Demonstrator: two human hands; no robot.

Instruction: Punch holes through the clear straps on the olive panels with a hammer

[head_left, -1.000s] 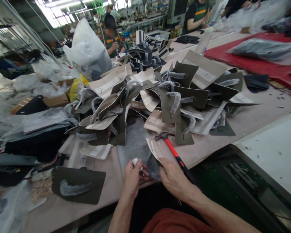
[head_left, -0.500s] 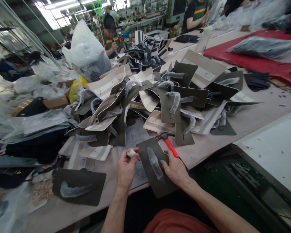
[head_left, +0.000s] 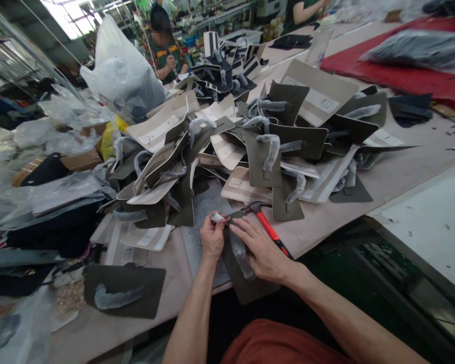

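Note:
An olive-green leather panel (head_left: 250, 285) with a plastic-wrapped strap (head_left: 239, 255) lies flat at the table's near edge, on a grey pad (head_left: 202, 210). My right hand (head_left: 260, 247) presses down on the panel, fingers spread over its upper part. My left hand (head_left: 212, 235) grips the panel's top left corner and pinches a small white piece (head_left: 217, 217) between thumb and fingers. A red-handled hammer (head_left: 267, 227) lies just right of my right hand.
A big heap of olive and beige panels (head_left: 258, 136) covers the table middle. Another olive panel (head_left: 123, 290) lies at the near left. Plastic bags (head_left: 123, 76) and boxes crowd the left. A seated person (head_left: 165, 48) works at the far end. Red sheet (head_left: 394, 76) at far right.
The folded panel was turned and laid flat, olive side up. My right hand moved onto its upper part and my left hand shifted up to its top corner. The view tilted down slightly.

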